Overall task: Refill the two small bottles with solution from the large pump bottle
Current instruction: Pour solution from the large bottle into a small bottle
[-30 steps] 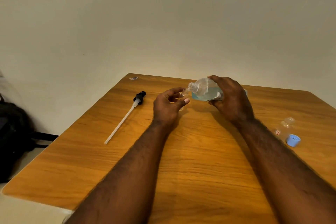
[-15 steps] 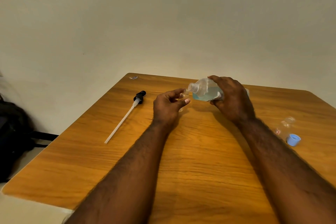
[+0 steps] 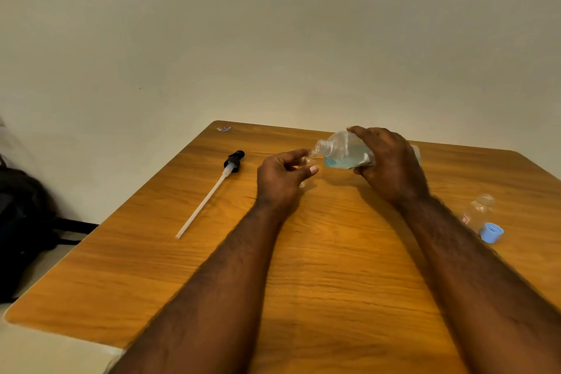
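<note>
My right hand [image 3: 391,164] grips the large clear bottle [image 3: 341,150], tipped on its side with its open threaded neck pointing left. Blue solution pools in its lower half. My left hand [image 3: 280,179] pinches a small clear bottle [image 3: 309,158] upright, its mouth right under the large bottle's neck; my fingers hide most of it. A second small clear bottle [image 3: 478,208] stands uncapped at the right, beside a blue cap [image 3: 491,232]. The black pump head with its long white tube [image 3: 212,191] lies on the table to the left.
The wooden table [image 3: 318,267] ends at a pale wall behind. A small scrap [image 3: 224,129] lies at the far left corner. A dark bag [image 3: 21,222] sits on the floor left of the table.
The large bottle's neck has dipped a little lower toward the small bottle. Both hands otherwise hold their places.
</note>
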